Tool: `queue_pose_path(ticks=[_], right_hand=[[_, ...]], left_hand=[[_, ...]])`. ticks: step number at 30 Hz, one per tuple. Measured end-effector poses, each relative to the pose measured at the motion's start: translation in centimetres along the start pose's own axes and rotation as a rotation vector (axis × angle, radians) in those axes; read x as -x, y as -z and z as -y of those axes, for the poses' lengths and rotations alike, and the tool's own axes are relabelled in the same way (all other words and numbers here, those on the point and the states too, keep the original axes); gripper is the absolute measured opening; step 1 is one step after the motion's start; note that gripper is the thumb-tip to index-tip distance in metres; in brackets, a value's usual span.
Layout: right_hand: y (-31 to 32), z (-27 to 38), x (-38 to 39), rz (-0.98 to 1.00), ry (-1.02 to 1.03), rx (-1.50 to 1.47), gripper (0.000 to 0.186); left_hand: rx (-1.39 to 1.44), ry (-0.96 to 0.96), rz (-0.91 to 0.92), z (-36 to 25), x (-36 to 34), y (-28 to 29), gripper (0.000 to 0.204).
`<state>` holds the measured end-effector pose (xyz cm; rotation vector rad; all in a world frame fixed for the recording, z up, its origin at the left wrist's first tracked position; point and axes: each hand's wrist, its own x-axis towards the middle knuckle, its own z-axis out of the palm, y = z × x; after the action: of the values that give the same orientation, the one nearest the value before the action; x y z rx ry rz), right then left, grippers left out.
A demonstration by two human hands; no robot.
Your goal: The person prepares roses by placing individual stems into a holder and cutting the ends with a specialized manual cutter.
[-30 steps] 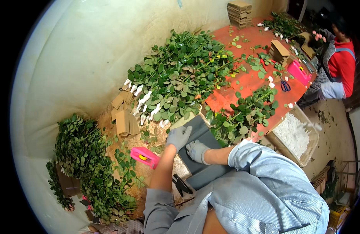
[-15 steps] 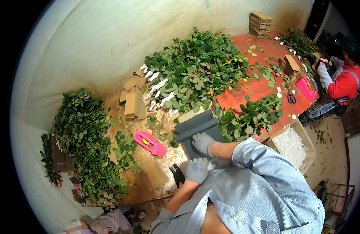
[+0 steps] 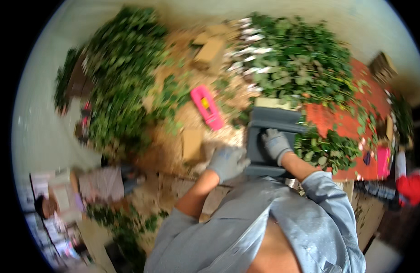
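My gloved right hand point(image 3: 277, 144) lies inside a dark grey tray-like holder point(image 3: 258, 157) with raised sides, its fingers stretched over the bottom with nothing seen in them. At the holder's near left edge is my gloved left hand point(image 3: 228, 164), slightly blurred, its fingers loosely apart and pointing toward the holder. Nothing shows in that hand; the black tool seen earlier beside it is out of sight. A pale block point(image 3: 276, 103) sits against the holder's far side. A pink tape dispenser point(image 3: 207, 108) with a yellow core lies to the left, near a flat cardboard piece point(image 3: 192, 144).
Rose stems with white-wrapped heads point(image 3: 255, 50) lie in a heap at the back. Another leafy heap point(image 3: 121, 86) covers the left. Leafy stems point(image 3: 328, 148) lie right of the holder. Folded cardboard point(image 3: 210, 52) stands behind the dispenser. A co-worker in red point(image 3: 411, 187) is at far right.
The view has swung, so the table appears shifted. My left hand has moved left and forward over the spot by the black tool. My right hand stays in the holder.
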<state>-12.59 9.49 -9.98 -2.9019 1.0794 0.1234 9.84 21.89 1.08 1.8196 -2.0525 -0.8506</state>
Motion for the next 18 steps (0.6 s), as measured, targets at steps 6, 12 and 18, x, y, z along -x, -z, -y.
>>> queue_pose_path(ticks=[6,12,18], right_hand=[[1.4,1.0,-0.2,0.241,0.032,0.166,0.038],[1.5,0.3,0.0,0.173,0.005,0.074,0.036],[2.5,0.4,-0.3,0.179,0.010,0.043,0.031]], left_hand=[[-0.164,0.700,-0.148,9.4,2.5,5.2,0.068],[-0.286,0.906,-0.117,15.4,2.0,-0.5,0.114],[-0.183,0.835,-0.390,15.3,3.0,-2.6,0.112]])
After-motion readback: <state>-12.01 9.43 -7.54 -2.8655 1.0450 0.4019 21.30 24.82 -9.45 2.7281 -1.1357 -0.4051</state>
